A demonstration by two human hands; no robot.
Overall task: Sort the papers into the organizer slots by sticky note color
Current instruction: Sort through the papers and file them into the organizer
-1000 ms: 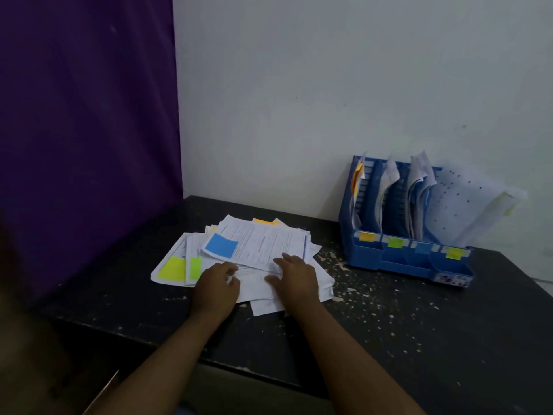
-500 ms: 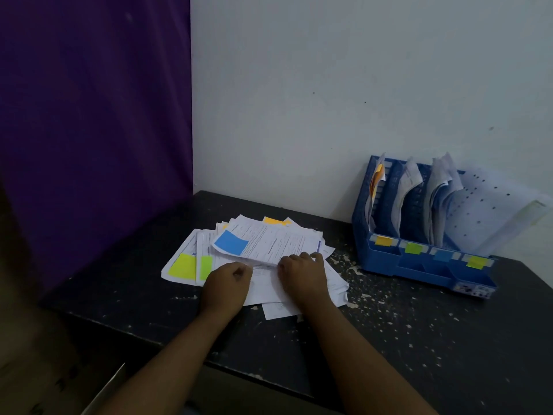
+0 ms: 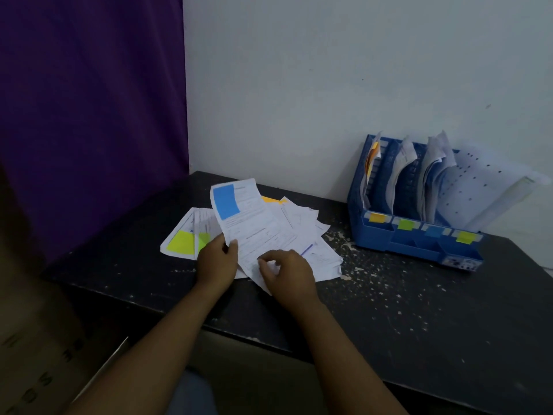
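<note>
As left hand [image 3: 217,260] and right hand [image 3: 287,272] both pinch the blue-note sheet [image 3: 260,232] by its near edge over the pile [image 3: 321,254] on the desk [image 3: 419,310], it looks light, floppy, tear-prone; two-edge grip suits.

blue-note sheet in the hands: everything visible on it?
The blue-note sheet is white paper with fine printed text, too blurred to read. A large blue sticky note covers its upper left corner. It is held tilted up and slightly curled above the paper pile, far edge highest. The left hand pinches its left edge; the right hand grips its near lower corner.
</note>
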